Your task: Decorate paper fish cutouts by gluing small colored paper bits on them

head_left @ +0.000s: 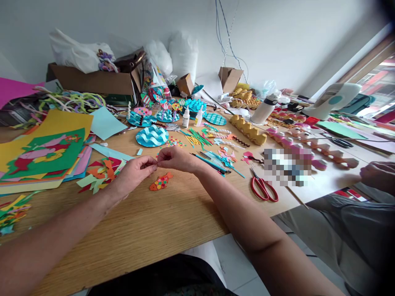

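Note:
My left hand [142, 167] and my right hand [174, 159] meet above the wooden table, thumbs and fingertips pinched together. Whatever lies between the fingertips is too small or hidden to make out. Just below them an orange paper fish [161, 181] with coloured dots lies flat on the table. Beyond my right hand is a scatter of small coloured paper dots [175, 142]. A round blue base with white wavy strips [152, 136] sits a little farther back. Left of my left hand is a pile of paper scraps [106, 172].
Red-handled scissors [264, 188] and several thin dark brushes or pens [212, 163] lie to the right. Two small glue bottles [185, 117] stand at the back. Stacked coloured paper [43, 154] covers the left side. Another person's hand [378, 176] rests at the far right.

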`<act>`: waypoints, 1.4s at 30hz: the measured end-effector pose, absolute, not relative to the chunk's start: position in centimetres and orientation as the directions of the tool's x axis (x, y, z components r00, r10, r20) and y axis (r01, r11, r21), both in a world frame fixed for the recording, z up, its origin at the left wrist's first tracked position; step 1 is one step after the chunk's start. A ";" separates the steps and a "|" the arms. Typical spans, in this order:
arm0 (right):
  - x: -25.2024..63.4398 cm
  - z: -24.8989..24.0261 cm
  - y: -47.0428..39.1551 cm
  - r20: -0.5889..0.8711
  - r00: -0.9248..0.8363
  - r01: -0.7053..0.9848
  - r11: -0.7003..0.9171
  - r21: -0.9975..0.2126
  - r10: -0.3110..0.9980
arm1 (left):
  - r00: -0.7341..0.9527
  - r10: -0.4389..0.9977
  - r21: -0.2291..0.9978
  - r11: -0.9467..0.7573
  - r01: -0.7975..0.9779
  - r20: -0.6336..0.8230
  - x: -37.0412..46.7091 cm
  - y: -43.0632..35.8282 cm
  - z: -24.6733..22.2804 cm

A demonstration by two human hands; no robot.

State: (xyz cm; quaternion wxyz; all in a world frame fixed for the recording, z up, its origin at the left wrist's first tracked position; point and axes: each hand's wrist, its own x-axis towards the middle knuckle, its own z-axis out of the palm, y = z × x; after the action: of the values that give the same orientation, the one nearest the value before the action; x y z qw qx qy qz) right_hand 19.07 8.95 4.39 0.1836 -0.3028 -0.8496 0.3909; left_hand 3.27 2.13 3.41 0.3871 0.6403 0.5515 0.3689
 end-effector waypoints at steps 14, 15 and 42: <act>19.5 5.3 8.5 0.062 -0.719 0.425 0.508 -0.749 0.692 | 0.063 0.997 0.925 -0.071 0.373 0.051 3.3 2.6 2.8; 19.5 5.3 8.6 0.060 -0.727 0.428 0.521 -0.738 0.684 | 0.058 0.997 0.922 -0.070 0.381 0.051 3.3 2.6 2.8; 20.5 5.5 8.8 -0.314 -0.805 0.593 0.661 -0.460 0.504 | 0.392 0.883 0.467 -0.469 0.750 0.259 2.2 -0.2 1.3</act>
State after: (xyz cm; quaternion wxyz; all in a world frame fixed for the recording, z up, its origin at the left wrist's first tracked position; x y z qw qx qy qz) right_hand 20.48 8.79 5.46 -0.0800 -0.3021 -0.9077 0.2800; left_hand 2.18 -0.23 1.26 0.1383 0.8226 0.4962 0.2408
